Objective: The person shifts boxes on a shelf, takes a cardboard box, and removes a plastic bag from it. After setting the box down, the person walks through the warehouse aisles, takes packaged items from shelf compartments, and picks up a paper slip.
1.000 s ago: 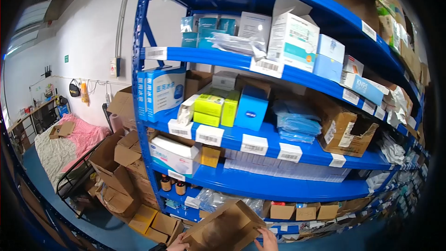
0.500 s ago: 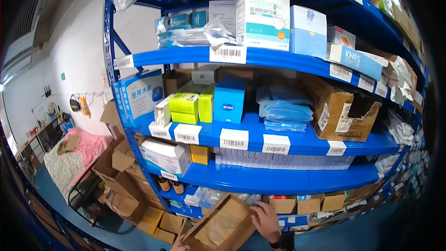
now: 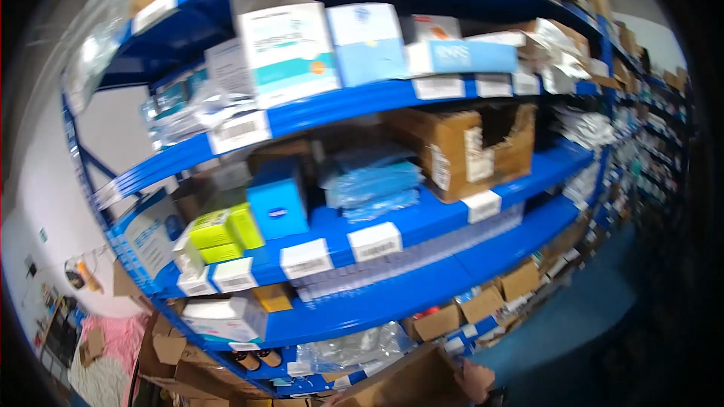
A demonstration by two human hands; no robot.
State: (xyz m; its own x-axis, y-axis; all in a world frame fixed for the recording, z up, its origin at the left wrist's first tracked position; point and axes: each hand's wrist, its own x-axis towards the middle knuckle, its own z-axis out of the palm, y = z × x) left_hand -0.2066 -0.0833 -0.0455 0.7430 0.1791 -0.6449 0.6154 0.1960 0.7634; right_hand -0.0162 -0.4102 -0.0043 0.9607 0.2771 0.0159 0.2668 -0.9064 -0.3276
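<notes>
An open cardboard box (image 3: 407,383) is tilted at the bottom of the head view, partly cut off by the frame edge. My right hand (image 3: 475,380) grips its right rim, with a dark band at the wrist. Of my left hand (image 3: 330,401) only a sliver shows, at the box's lower left edge. The box's inside is mostly out of sight. Just behind it, clear plastic bags (image 3: 354,348) lie on the low shelf.
A blue shelf rack (image 3: 445,279) fills the view, holding a white mask box (image 3: 290,53), a torn brown carton (image 3: 460,151), blue plastic packs (image 3: 373,185) and green boxes (image 3: 219,234). Open cartons (image 3: 177,350) stand at lower left. Blue floor (image 3: 573,332) runs along the right.
My view has swung to the right and tilted, so the shelves appear shifted left. The cardboard box and both hands sit lower in view, and the box's inside shows less.
</notes>
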